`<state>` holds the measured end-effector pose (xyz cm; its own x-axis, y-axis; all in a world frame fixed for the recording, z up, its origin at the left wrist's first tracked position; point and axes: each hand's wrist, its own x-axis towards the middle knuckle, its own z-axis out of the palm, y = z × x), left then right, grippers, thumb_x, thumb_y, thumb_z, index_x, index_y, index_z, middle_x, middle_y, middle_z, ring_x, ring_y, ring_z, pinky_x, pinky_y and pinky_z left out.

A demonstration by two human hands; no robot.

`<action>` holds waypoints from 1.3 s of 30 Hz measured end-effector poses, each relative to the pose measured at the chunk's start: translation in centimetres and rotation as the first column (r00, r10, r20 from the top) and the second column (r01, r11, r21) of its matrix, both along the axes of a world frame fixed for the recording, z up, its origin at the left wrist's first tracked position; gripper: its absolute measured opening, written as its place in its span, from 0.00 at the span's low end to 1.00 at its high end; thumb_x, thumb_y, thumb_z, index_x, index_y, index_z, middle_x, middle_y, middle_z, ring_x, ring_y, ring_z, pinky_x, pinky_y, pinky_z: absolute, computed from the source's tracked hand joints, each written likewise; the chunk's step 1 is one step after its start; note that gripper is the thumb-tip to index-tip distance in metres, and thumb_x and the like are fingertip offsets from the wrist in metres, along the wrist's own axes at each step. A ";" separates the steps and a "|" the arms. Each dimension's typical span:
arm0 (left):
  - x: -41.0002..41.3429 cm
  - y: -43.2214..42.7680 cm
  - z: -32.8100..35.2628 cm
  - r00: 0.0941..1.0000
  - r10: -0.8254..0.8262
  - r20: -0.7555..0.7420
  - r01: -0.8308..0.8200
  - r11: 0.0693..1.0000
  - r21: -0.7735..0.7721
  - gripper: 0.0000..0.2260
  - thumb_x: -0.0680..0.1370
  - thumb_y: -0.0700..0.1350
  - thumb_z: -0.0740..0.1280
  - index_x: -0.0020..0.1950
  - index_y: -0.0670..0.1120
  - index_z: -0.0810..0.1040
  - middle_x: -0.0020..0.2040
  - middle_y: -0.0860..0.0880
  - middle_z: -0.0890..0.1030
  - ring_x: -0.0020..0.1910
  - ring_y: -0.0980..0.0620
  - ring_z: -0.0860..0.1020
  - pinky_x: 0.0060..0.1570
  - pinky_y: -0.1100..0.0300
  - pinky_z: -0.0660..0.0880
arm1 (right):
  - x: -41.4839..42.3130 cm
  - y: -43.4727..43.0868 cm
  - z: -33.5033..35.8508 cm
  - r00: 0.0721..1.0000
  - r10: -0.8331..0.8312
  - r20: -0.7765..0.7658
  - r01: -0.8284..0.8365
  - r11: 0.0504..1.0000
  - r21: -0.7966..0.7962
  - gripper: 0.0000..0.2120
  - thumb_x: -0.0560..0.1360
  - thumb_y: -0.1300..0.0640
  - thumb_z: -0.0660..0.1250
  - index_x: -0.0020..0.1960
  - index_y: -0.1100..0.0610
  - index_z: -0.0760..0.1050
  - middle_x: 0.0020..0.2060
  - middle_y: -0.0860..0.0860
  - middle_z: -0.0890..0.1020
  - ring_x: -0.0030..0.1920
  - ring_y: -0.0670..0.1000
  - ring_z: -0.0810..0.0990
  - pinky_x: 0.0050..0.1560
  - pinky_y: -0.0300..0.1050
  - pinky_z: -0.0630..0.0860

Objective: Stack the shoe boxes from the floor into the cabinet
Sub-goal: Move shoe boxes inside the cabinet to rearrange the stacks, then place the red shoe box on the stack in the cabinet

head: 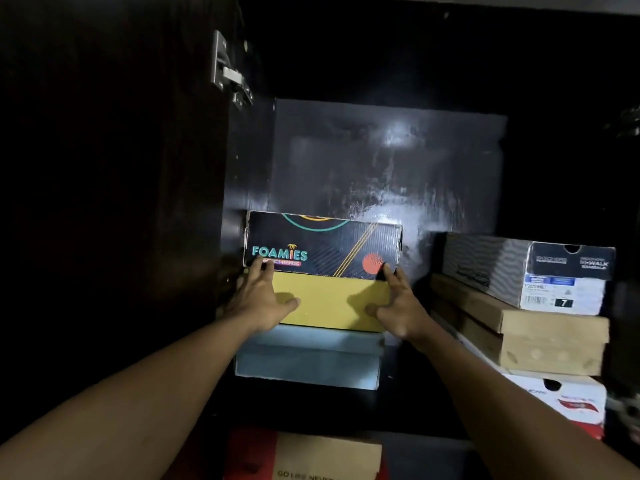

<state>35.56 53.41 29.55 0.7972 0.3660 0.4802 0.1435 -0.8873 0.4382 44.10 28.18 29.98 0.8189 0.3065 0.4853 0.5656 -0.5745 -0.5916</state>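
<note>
Foamies box [323, 245] atop yellow box [329, 303], between spread hands, left [258, 301] and right [398, 306], fingertips touching its front.

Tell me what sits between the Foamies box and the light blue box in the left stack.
A yellow box, in the head view, under the Foamies box and on the light blue box.

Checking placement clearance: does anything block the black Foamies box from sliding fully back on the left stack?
Nothing visible: the black Foamies shoe box sits on the yellow box, with open shelf space behind it.
</note>
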 end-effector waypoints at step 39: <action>-33.2 -43.0 -6.8 0.560 -0.786 -0.262 0.749 0.615 -0.245 0.45 0.71 0.62 0.73 0.81 0.49 0.54 0.79 0.46 0.59 0.77 0.45 0.61 0.72 0.51 0.64 | -52.3 -40.4 -9.5 0.731 -0.625 -0.275 0.567 0.780 -0.264 0.45 0.76 0.47 0.71 0.81 0.48 0.45 0.79 0.53 0.55 0.77 0.55 0.59 0.73 0.48 0.61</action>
